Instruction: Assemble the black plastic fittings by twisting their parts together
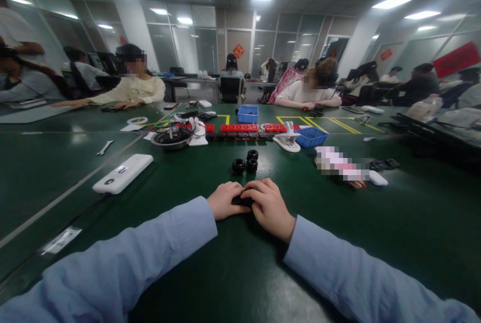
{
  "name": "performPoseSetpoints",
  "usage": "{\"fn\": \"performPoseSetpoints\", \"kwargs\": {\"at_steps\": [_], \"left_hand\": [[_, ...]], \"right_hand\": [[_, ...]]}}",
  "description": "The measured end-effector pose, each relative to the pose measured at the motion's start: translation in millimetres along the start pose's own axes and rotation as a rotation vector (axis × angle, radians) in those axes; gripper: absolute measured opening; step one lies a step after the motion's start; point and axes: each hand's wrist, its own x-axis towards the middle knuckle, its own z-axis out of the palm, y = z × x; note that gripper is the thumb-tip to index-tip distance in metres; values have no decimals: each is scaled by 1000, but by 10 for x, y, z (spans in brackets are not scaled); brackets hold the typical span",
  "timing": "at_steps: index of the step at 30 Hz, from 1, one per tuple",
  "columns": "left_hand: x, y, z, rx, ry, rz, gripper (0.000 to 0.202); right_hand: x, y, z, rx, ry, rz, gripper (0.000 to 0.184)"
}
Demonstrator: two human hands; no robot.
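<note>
My left hand [225, 200] and my right hand [268, 207] meet low over the green table. Between them is a small black part [247, 199], mostly covered by my fingers, so its shape cannot be made out. The left thumb and fingers close on its left side, while the right fingers curl over its top and right side. Just beyond my hands stand three glossy black round pieces, like small tyres with hollow tops: one on the left [238, 166], one on the right [251, 165] and one behind [252, 154].
Red and black power strips [239, 128] run across the table's middle, near blue bins [248, 114] [311, 136] and a white clamp [288, 138]. A metal bowl of cables [171, 138], a wrench [105, 148] and a white power bank [123, 173] lie left. People sit opposite.
</note>
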Motion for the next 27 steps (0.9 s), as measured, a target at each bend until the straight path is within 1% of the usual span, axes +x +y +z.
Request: {"fn": "performPoseSetpoints", "kwargs": {"at_steps": [4, 8, 11, 14, 16, 18, 21, 25, 27], "left_hand": [[3, -1, 1, 9, -1, 2, 34], [3, 1, -3, 23, -8, 1, 34], [3, 0, -5, 15, -7, 7, 34], [4, -11, 0, 12, -3, 12, 36], [5, -23, 6, 15, -3, 13, 37], [5, -35, 11, 6, -4, 17, 38], [2, -44, 13, -13, -5, 12, 40], [-1, -34, 7, -38, -3, -3, 43], [-1, -23, 2, -40, 1, -13, 42]], "right_hand": [[3, 20, 24, 4, 42, -52, 35], [1, 58, 54, -82, 89, -141, 25], [-3, 82, 66, -164, 91, -201, 18], [-7, 82, 53, -207, 92, -252, 18], [-11, 70, 30, -199, 130, -265, 21], [-17, 58, 0, -145, 183, -229, 28], [-25, 56, -32, -34, 234, -105, 31], [-22, 82, -20, 1, 205, 95, 21], [-15, 94, 0, -8, 162, 162, 25]]}}
